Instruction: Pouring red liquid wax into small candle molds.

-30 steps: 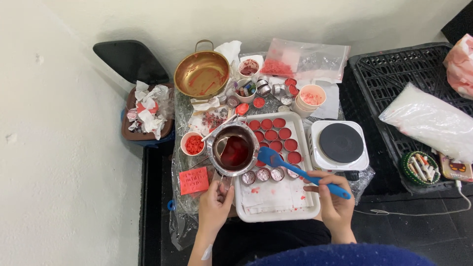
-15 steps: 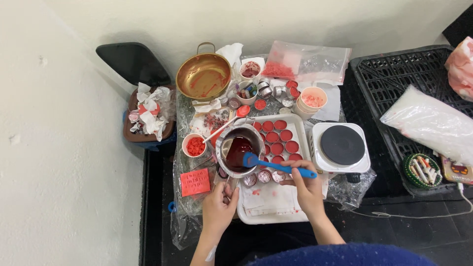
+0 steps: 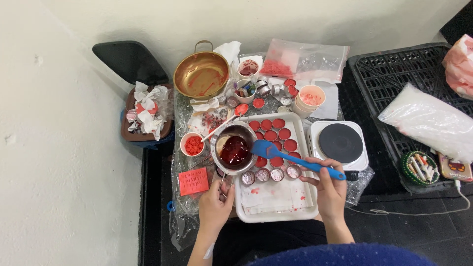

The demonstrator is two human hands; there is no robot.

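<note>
Left hand (image 3: 215, 206): I see it at about 7 o'clock from the tray's middle, fingers wrapped around the handle of the small metal pot (image 3: 234, 149), holding it over the tray's left edge.
Right hand (image 3: 331, 189): at 4 o'clock, fingers curled tight around the handle of the blue spatula (image 3: 295, 159), thumb on top.
White tray (image 3: 276, 216): between my two hands; its near part carries stained paper, spotted red.
Empty tins (image 3: 270, 175): a short row of silver cups on the tray, just beyond the paper, at 5 o'clock from the pot.
Pot contents: dark red liquid; the spatula blade sits at its 3 o'clock rim, touching or nearly so, I cannot tell which.
Filled tins (image 3: 276, 134): red rounds in rows at 1 o'clock of the pot.
Small cup (image 3: 192, 144): red bits inside, at 9 o'clock of the pot.
Hot plate (image 3: 339, 143): white with a black disc, at 3 o'clock of the tray.
Brass pan (image 3: 202, 75): far, at 11 o'clock.
Plastic bag (image 3: 305, 61): far, at 1 o'clock, red bits inside.
</note>
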